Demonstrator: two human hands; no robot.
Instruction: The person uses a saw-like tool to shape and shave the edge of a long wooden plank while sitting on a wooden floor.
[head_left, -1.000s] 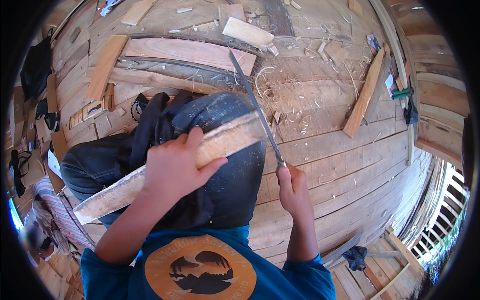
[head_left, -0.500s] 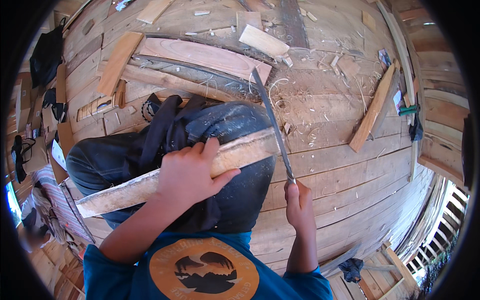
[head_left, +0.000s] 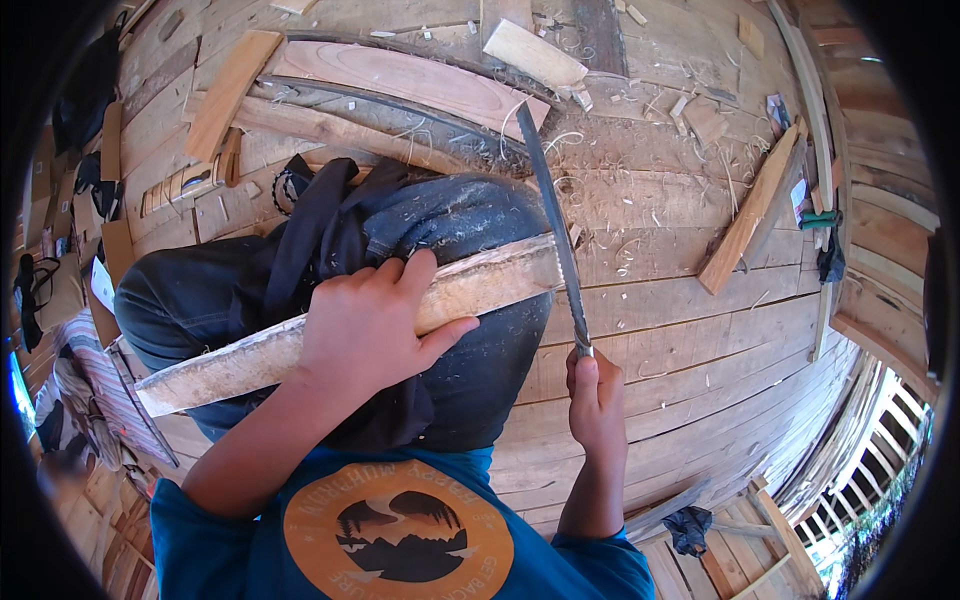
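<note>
A long, rough-edged wooden plank (head_left: pixel 228 362) lies slantwise across my lap, its right end reaching past my thigh. My left hand (head_left: pixel 365 325) is clamped over the plank's middle, thumb on the near side and fingers over the far edge. In my right hand (head_left: pixel 597 400) is the handle end of a saw with a narrow, toothed metal blade (head_left: pixel 552 215). The blade points up and away, crossing at the plank's right end; whether it touches the wood or has cut into it, I cannot tell. My fist hides most of the saw's grip.
Beyond my knees lie a pinkish board (head_left: pixel 415 82), a brown board (head_left: pixel 232 95) and a pale offcut (head_left: pixel 535 55). Wood shavings litter the plank floor (head_left: pixel 690 375). A longer piece (head_left: pixel 752 215) rests at the right, near a green-handled object (head_left: pixel 818 219).
The whole scene sits higher in the picture, as the view has shifted. The saw blade is turned slightly, showing its teeth more clearly. Both hands keep their holds.
</note>
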